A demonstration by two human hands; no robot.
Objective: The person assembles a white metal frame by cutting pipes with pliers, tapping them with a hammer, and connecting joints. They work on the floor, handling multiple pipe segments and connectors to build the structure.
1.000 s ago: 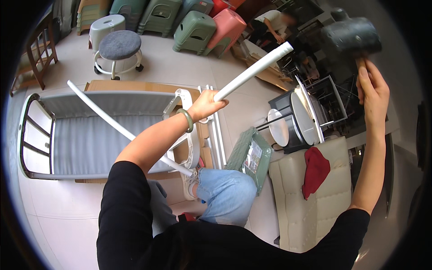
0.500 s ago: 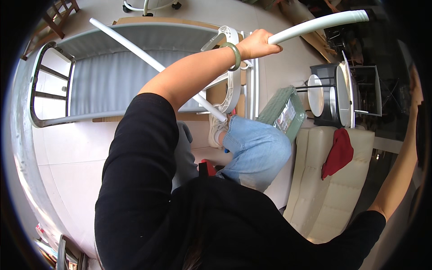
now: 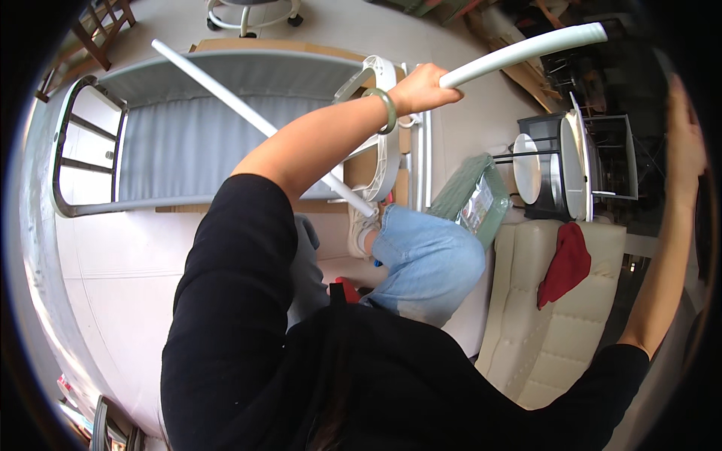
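My left hand (image 3: 426,89), with a green bangle at its wrist, is closed around one end of a white curved tube (image 3: 526,54). The tube stretches up and to the right, its ridged end far from the hand. Off at the right rim, my right hand (image 3: 684,143) is raised beside a dark area; its fingers are blurred. Under my left forearm a straight white pole (image 3: 210,88) crosses a long grey fabric panel on a frame (image 3: 195,143). A white plastic curved piece (image 3: 389,161) with a lattice edge sits at the panel's right end, partly covered by my arm.
Flat cardboard (image 3: 301,46) lies under the framed panel. To the right are a green wrapped package (image 3: 459,192), a black stand with white round plates (image 3: 526,169), and a cream padded seat (image 3: 560,331) with a red cloth (image 3: 568,263). A wheeled chair base (image 3: 248,19) stands at the top.
The left hand and its tube have shifted slightly down and left. My right hand has come a little further into view. The whole scene sits slightly lower.
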